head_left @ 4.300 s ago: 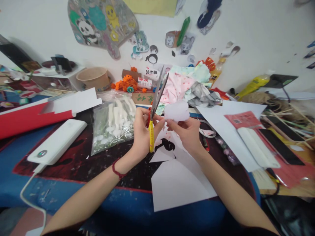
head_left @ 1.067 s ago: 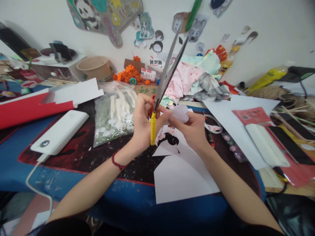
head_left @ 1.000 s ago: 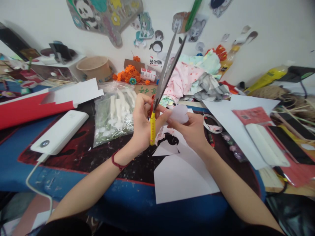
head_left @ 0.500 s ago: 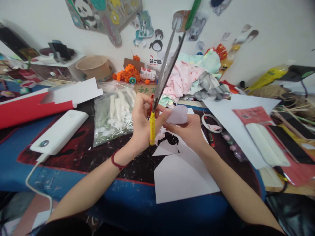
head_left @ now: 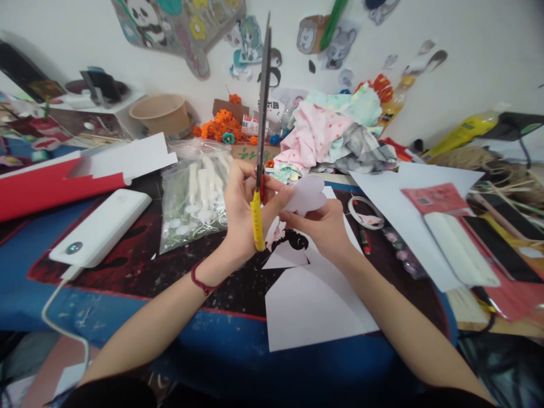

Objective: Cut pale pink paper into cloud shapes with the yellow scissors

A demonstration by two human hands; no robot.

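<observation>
My left hand [head_left: 246,212] is closed on yellow-handled scissors [head_left: 257,221], whose blades point up and look nearly together. Its thumb and a finger also touch the left edge of a small white paper cutout [head_left: 308,194] with a rounded, lobed outline. From the right, my right hand [head_left: 325,224] pinches the lower edge of that cutout. Below the hands lie white paper sheets [head_left: 314,311] and a piece of paper with a black printed figure [head_left: 291,243], partly hidden by my hands.
A clear bag [head_left: 195,198] and a white power bank [head_left: 100,229] with a cable lie to the left. Crumpled cloth [head_left: 314,133] and orange flowers [head_left: 223,126] are at the back. On the right are a cable coil [head_left: 366,213] and phones [head_left: 501,246].
The scissors have swung from leaning right to nearly upright, and their blades have come closer together. The white cutout has turned and risen slightly in my fingers.
</observation>
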